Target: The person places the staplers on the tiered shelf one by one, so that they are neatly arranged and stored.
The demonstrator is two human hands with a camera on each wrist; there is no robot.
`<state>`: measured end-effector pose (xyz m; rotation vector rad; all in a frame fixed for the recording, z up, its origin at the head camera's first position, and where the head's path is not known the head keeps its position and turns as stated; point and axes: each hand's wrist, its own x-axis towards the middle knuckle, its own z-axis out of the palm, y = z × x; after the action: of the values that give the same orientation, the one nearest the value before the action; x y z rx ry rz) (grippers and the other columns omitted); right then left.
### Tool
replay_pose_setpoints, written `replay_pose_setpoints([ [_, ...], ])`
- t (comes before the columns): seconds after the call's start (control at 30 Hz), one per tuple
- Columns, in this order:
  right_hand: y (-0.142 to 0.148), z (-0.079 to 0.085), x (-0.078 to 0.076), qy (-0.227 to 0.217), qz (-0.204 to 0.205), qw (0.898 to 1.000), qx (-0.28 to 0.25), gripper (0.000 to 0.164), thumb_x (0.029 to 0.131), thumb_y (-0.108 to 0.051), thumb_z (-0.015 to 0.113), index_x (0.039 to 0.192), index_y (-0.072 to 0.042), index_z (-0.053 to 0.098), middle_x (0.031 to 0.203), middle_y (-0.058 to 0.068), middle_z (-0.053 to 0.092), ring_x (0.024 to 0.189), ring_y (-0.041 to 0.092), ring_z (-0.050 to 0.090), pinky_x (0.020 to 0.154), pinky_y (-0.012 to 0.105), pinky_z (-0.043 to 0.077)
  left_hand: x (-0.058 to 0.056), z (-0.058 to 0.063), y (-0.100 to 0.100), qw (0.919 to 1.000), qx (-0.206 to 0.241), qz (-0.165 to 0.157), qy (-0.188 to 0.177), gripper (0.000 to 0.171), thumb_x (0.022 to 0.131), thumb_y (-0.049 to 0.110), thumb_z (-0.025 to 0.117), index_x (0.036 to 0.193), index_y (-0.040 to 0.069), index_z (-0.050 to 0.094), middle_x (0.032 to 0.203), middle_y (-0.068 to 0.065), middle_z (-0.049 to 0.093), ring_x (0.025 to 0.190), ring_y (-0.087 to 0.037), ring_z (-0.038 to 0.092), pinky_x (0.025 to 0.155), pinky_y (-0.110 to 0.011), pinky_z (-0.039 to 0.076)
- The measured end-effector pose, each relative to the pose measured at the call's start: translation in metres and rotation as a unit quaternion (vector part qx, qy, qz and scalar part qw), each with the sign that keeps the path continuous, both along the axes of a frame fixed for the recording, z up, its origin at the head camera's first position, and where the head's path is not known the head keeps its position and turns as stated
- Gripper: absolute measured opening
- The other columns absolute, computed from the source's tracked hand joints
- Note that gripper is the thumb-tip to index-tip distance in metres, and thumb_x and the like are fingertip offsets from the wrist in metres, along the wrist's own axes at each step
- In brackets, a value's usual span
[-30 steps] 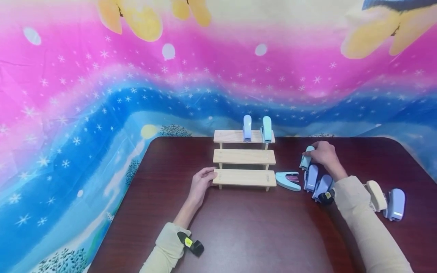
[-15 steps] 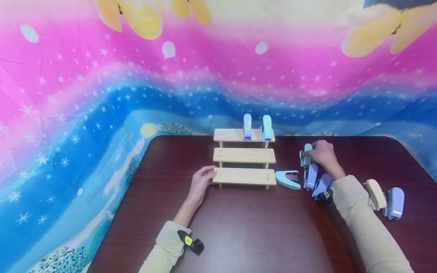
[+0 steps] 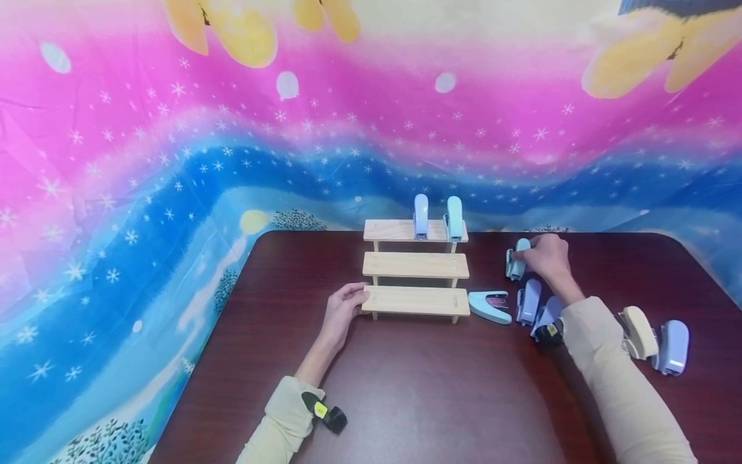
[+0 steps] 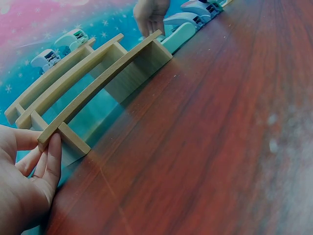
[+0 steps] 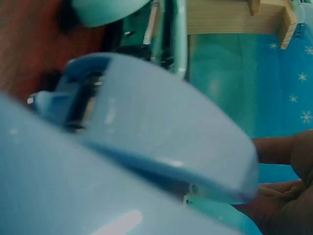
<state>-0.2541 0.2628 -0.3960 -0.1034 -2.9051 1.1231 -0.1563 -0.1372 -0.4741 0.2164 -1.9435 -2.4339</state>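
Note:
My left hand (image 3: pixel 342 314) pinches the left end of the bottom step of a three-step wooden display stand (image 3: pixel 415 301); in the left wrist view its thumb and fingers (image 4: pixel 53 161) close about the board's corner. A mint-green stapler (image 3: pixel 518 259) is in my right hand (image 3: pixel 548 258), gripped to the right of the stand and behind the loose staplers. On the top step, a lavender stapler (image 3: pixel 420 216) and a mint stapler (image 3: pixel 455 219) stand side by side. The right wrist view shows a bluish stapler (image 5: pixel 171 122) up close, partly covering my right hand.
An opened light-blue stapler (image 3: pixel 490 307) lies against the stand's right end. Beside it are two lavender staplers (image 3: pixel 528 301), the nearer partly behind my right wrist camera. A cream stapler (image 3: pixel 639 332) and another lavender stapler (image 3: pixel 672 347) sit farther right on the dark table (image 3: pixel 440 386).
My right hand has shifted the mint-green stapler a little back and to the left, away from the lavender ones. The left hand keeps its place on the stand.

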Motion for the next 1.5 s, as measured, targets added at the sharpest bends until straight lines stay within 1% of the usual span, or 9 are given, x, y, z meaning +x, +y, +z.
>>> replay_pose_setpoints([
  [0.07, -0.001, 0.004, 0.000, 0.011, -0.004, 1.000, -0.003, 0.033, 0.089, -0.011, 0.077, 0.064, 0.000, 0.060, 0.050, 0.006, 0.053, 0.053, 0.029, 0.060, 0.050, 0.031, 0.041, 0.000, 0.001, 0.000, 1.0000, 0.000, 0.001, 0.000, 0.037, 0.094, -0.002, 0.066, 0.128, -0.016, 0.060, 0.097, -0.005, 0.073, 0.078, -0.010, 0.066, 0.068, -0.022, 0.055],
  [0.2, -0.003, 0.012, 0.001, 0.020, -0.012, 1.000, -0.017, 0.025, 0.092, -0.014, 0.077, 0.086, 0.010, 0.072, 0.063, 0.014, 0.068, 0.061, 0.026, 0.069, 0.053, 0.027, 0.047, 0.001, 0.000, 0.000, 1.0000, -0.001, 0.000, 0.000, 0.036, 0.094, -0.002, 0.067, 0.127, -0.015, 0.061, 0.097, -0.005, 0.073, 0.079, -0.010, 0.066, 0.068, -0.022, 0.054],
  [0.33, -0.006, 0.023, 0.003, 0.025, -0.022, 0.999, -0.036, 0.033, 0.092, -0.015, 0.078, 0.105, 0.014, 0.072, 0.075, 0.017, 0.073, 0.058, 0.013, 0.068, 0.055, 0.020, 0.049, 0.001, -0.001, 0.000, 1.0000, 0.002, 0.001, -0.003, 0.037, 0.094, -0.002, 0.067, 0.127, -0.016, 0.061, 0.096, -0.004, 0.072, 0.079, -0.010, 0.066, 0.068, -0.022, 0.054],
  [0.43, -0.009, 0.034, 0.004, 0.027, -0.030, 0.998, -0.041, 0.040, 0.091, -0.018, 0.079, 0.114, 0.014, 0.071, 0.084, 0.022, 0.075, 0.059, 0.011, 0.069, 0.055, 0.018, 0.049, 0.001, -0.001, 0.000, 1.0000, 0.003, 0.002, -0.007, 0.036, 0.094, -0.002, 0.067, 0.126, -0.015, 0.062, 0.096, -0.003, 0.072, 0.079, -0.010, 0.066, 0.068, -0.022, 0.054],
  [0.63, -0.016, 0.057, 0.005, 0.029, -0.032, 0.996, -0.072, 0.056, 0.094, -0.018, 0.076, 0.135, 0.015, 0.058, 0.120, 0.036, 0.066, 0.080, 0.029, 0.077, 0.058, 0.014, 0.052, 0.001, 0.000, -0.002, 1.0000, -0.002, 0.004, -0.003, 0.035, 0.094, -0.001, 0.067, 0.126, -0.015, 0.062, 0.097, -0.005, 0.073, 0.080, -0.010, 0.065, 0.068, -0.022, 0.053],
  [0.7, -0.018, 0.065, 0.006, 0.033, -0.031, 0.996, -0.077, 0.057, 0.094, -0.017, 0.076, 0.138, 0.015, 0.056, 0.123, 0.037, 0.064, 0.086, 0.033, 0.076, 0.058, 0.013, 0.052, 0.001, 0.000, -0.002, 1.0000, -0.001, 0.004, -0.002, 0.035, 0.094, -0.001, 0.066, 0.126, -0.015, 0.062, 0.097, -0.004, 0.073, 0.080, -0.010, 0.065, 0.068, -0.022, 0.053],
  [0.9, -0.024, 0.080, 0.008, 0.044, -0.028, 0.995, -0.084, 0.061, 0.095, -0.021, 0.076, 0.141, 0.012, 0.055, 0.126, 0.035, 0.064, 0.087, 0.031, 0.076, 0.061, 0.014, 0.053, 0.000, 0.002, -0.002, 0.9999, 0.001, 0.010, -0.003, 0.035, 0.093, -0.002, 0.067, 0.126, -0.015, 0.062, 0.095, -0.002, 0.072, 0.079, -0.009, 0.064, 0.067, -0.021, 0.053],
  [1.2, -0.033, 0.099, 0.009, 0.050, -0.032, 0.994, -0.093, 0.063, 0.094, -0.025, 0.078, 0.144, 0.007, 0.055, 0.130, 0.033, 0.064, 0.082, 0.023, 0.077, 0.060, 0.012, 0.052, 0.001, 0.002, -0.001, 1.0000, 0.002, 0.005, -0.002, 0.036, 0.094, -0.002, 0.067, 0.126, -0.015, 0.062, 0.095, -0.001, 0.072, 0.080, -0.009, 0.064, 0.067, -0.021, 0.053],
  [1.5, -0.043, 0.112, 0.013, 0.058, -0.031, 0.992, -0.106, 0.062, 0.094, -0.025, 0.079, 0.143, 0.005, 0.058, 0.134, 0.029, 0.063, 0.090, 0.024, 0.076, 0.065, 0.016, 0.055, 0.000, 0.001, -0.001, 1.0000, 0.001, 0.002, -0.001, 0.037, 0.094, 0.000, 0.067, 0.127, -0.016, 0.061, 0.095, -0.001, 0.071, 0.080, -0.008, 0.064, 0.067, -0.021, 0.052],
])
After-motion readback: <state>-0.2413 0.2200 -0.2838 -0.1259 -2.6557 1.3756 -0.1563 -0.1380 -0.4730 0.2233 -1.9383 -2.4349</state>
